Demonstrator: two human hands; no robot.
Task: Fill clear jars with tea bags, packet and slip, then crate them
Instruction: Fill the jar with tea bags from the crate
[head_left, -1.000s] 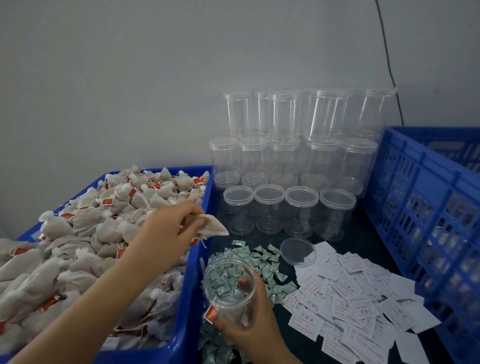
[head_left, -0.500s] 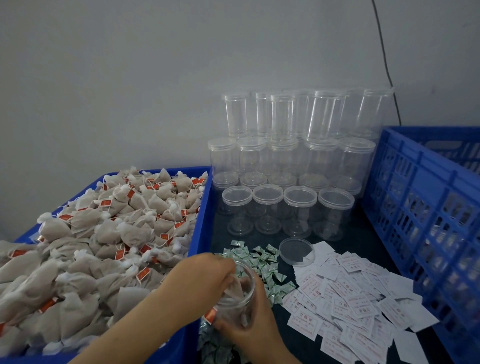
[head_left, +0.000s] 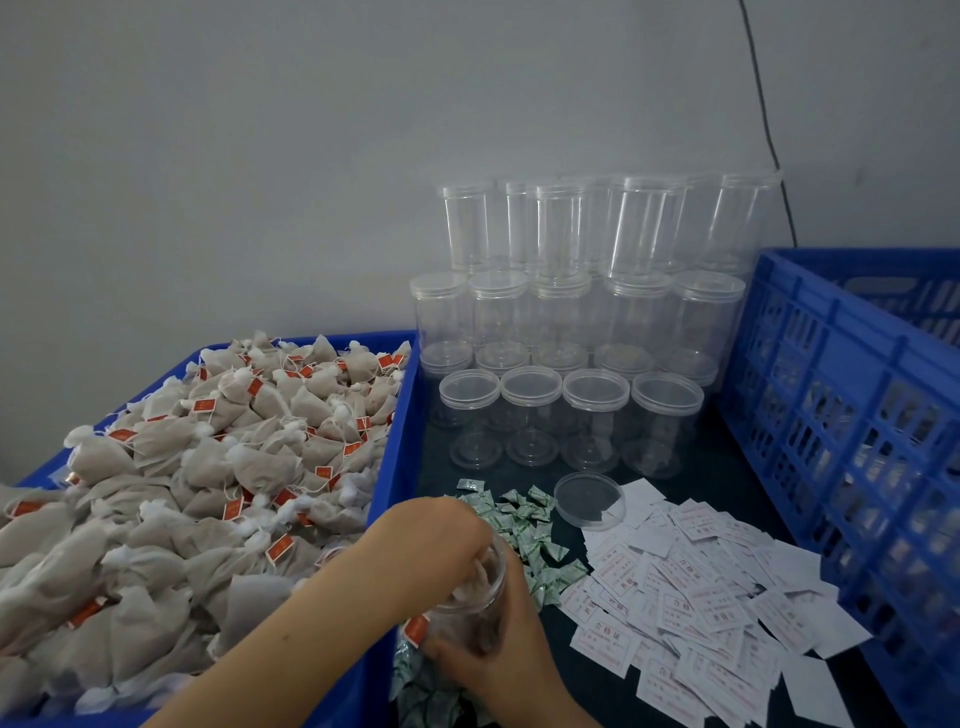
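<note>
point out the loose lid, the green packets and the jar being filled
loose lid (head_left: 588, 500), head view, its flat centre
green packets (head_left: 535, 525), head view, middle of the pile
jar being filled (head_left: 475, 613), head view, its clear side wall

- My right hand (head_left: 498, 660) grips an open clear jar (head_left: 475, 608) over the dark table (head_left: 727, 483).
- My left hand (head_left: 431, 535) has its fingers inside the jar mouth, with a tea bag.
- A red tag (head_left: 415, 627) hangs outside the jar.
- A loose lid (head_left: 588, 500) lies beside green packets (head_left: 530, 525) and white slips (head_left: 691, 597).
</note>
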